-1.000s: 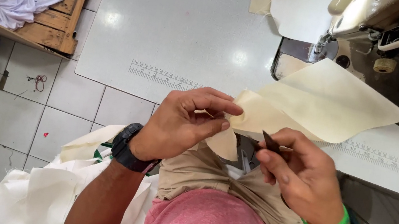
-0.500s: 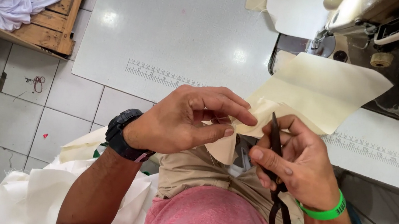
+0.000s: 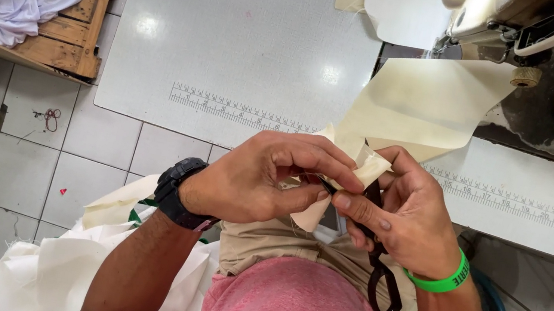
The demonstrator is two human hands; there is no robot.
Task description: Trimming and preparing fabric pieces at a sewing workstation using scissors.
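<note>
I saw left hand point(image 3: 253, 182) pinched shut on cream fabric piece point(image 3: 415, 104) | right hand point(image 3: 407, 216) closed around black-handled scissors point(image 3: 378, 272), blades at the fabric

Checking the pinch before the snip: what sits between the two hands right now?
In the head view, the cream fabric piece bunches between left hand and right hand, with the black scissors held in the right.

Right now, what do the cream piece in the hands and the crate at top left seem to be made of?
The cream piece looks like thin woven cloth, matte: it folds and creases softly between the fingers. The crate looks like bare unpainted wood, with visible slats and grain.
</note>
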